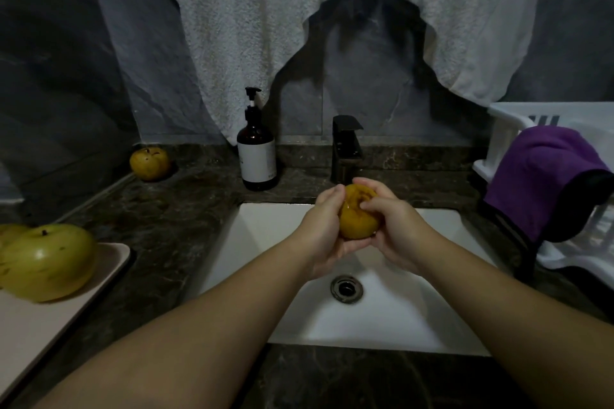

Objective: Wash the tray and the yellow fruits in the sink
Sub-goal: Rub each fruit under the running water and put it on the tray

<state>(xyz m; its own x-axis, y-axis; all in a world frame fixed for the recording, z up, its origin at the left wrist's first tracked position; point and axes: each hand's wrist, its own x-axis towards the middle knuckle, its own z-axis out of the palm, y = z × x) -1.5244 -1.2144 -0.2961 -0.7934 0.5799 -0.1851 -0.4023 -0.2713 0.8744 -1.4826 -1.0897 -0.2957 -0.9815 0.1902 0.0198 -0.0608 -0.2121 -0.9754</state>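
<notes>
Evidently both hands cup one fruit (358, 212) under the tap (345, 149), over the sink (265, 226): left hand (324, 226) cradles it, right hand (387, 226) fingers (368, 204) curl around to rub.

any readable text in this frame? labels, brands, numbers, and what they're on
None readable.
Pump bottle: its white label carries faint small print along the edges, too small and blurred to read.
Faucet, tray, white rack, purple cloth: no markings visible.
</notes>
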